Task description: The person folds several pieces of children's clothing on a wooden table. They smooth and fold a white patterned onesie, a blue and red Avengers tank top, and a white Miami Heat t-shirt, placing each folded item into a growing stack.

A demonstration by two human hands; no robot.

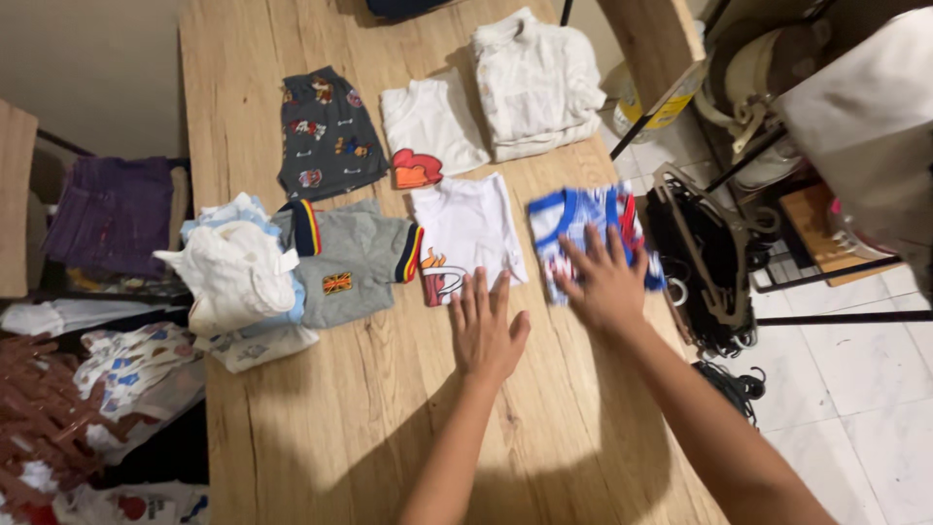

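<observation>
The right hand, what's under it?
The right hand lies flat on a folded blue, white and red garment on the wooden table. The garment's lower part beneath the palm is covered, so its pattern there is hidden.

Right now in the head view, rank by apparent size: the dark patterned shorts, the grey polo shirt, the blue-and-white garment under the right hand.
1. Grey polo shirt and dark patterned shorts: too alike to rank.
2. Blue-and-white garment, smallest, partly covered by the right hand.

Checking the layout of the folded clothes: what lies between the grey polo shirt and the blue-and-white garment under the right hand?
In the head view, a folded white T-shirt lies between the grey polo shirt and the blue-and-white garment; the left hand touches its lower edge.
</observation>
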